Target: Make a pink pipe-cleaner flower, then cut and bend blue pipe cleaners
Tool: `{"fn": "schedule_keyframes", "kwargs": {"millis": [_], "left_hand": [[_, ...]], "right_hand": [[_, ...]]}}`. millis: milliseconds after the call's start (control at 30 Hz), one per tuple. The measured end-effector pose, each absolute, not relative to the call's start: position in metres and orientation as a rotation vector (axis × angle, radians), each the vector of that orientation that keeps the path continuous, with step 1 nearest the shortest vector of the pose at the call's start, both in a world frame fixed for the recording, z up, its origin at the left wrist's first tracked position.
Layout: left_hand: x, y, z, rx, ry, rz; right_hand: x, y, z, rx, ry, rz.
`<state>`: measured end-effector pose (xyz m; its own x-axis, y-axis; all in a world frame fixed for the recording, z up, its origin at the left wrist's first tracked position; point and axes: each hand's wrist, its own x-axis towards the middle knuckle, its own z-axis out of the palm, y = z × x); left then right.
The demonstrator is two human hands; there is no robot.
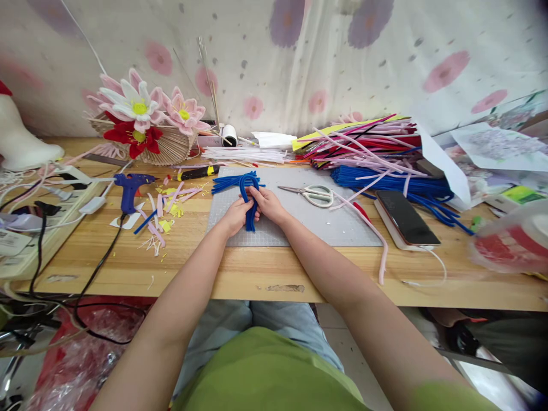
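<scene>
Above the grey cutting mat (351, 225), several blue pipe cleaners (250, 220) are bent into a loop at the top, their ends hanging down. Both hands close on them: my left hand (238, 216) from the left, my right hand (266, 204) from the right, with the fingertips meeting below the loop. Some of the fingers are hidden behind the stems. Just behind the hands, a small pile of blue pipe cleaners (225, 182) lies on the mat's back left. Scissors (319, 195) with pale handles rest on the mat to the right of my right hand.
Left on the wooden table (180, 268) are a blue glue gun (129, 191), scraps and cables. Fluffy flowers (139, 108) and a cutter (197, 173) sit behind. Bundled pipe cleaners (363, 142), a phone (406, 217) and a plastic tub (514, 242) are at the right.
</scene>
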<state>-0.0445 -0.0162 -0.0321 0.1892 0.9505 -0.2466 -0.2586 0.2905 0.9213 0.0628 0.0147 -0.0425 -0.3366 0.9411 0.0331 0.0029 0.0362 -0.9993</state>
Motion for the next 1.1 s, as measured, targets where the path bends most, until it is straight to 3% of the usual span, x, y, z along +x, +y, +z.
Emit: {"fn": "schedule_keyframes", "kwargs": {"millis": [367,767,1100], "left_hand": [[-0.044,-0.017,-0.032,0.896,0.913,0.991],[-0.038,-0.025,-0.02,1.137,1.128,0.737],[-0.043,-0.019,-0.028,1.274,1.216,0.715]], "right_hand": [[0.063,0.017,-0.044,-1.001,-1.415,1.406],[0.069,0.019,-0.035,-0.583,-0.918,1.812],[0.072,0.029,-0.033,-0.716,-0.654,1.69]]}}
